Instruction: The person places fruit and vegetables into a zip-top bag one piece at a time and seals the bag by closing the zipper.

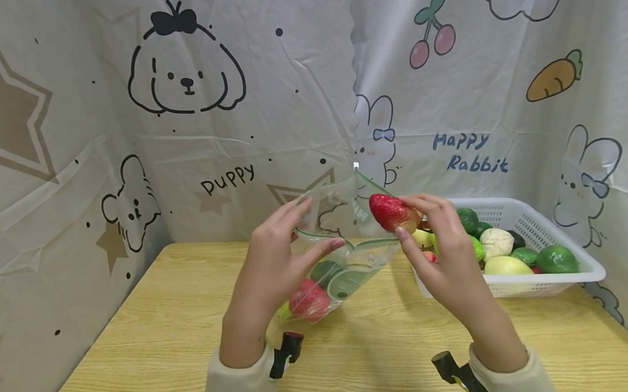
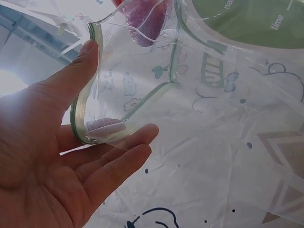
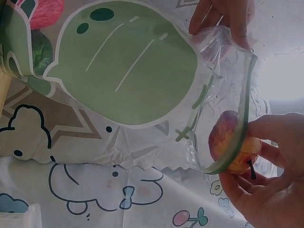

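Note:
A clear zip bag with green edging and a green printed label hangs with its mouth open between the hands. My left hand holds its left rim, thumb on one side and a finger inside the mouth. At the opposite side, my right hand grips a red-and-yellow apple with a dark stem, between thumb and fingers. In the right wrist view the apple's red end lies within the mouth, its stem end by the green rim. Low in the bag are a pinkish-red fruit and a dark green piece.
A white plastic basket stands at the right on the wooden table, filled with several green, yellow and white fruits and vegetables. Printed cloth surrounds the table at the back and sides.

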Demonstrator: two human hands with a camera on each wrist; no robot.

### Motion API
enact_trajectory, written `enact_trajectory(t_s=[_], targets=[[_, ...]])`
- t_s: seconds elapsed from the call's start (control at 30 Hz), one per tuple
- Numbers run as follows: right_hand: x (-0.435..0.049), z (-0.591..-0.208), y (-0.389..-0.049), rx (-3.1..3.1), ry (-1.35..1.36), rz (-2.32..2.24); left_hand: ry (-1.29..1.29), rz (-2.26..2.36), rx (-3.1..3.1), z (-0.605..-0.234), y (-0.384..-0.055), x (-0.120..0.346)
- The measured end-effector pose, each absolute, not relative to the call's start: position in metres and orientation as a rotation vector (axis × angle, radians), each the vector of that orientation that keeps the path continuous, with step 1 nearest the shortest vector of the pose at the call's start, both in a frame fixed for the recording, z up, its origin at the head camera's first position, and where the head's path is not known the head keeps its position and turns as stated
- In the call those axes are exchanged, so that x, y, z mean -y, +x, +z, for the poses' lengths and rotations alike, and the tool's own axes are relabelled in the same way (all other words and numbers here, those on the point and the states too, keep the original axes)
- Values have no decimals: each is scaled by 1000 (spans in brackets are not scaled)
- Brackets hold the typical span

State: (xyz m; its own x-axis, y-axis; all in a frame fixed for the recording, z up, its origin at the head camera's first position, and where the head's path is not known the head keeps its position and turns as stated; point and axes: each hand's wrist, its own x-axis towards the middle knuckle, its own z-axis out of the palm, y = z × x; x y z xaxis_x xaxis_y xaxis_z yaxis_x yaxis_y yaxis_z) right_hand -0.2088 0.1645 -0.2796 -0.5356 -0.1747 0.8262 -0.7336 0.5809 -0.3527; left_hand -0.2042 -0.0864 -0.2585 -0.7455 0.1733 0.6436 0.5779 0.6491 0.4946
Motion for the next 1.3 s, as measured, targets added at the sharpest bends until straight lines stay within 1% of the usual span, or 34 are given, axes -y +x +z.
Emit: enact_trajectory(t_s=[1.3], targets=[[-165, -278, -206, 2028, 753, 909, -590, -953, 2306, -259, -204, 88]])
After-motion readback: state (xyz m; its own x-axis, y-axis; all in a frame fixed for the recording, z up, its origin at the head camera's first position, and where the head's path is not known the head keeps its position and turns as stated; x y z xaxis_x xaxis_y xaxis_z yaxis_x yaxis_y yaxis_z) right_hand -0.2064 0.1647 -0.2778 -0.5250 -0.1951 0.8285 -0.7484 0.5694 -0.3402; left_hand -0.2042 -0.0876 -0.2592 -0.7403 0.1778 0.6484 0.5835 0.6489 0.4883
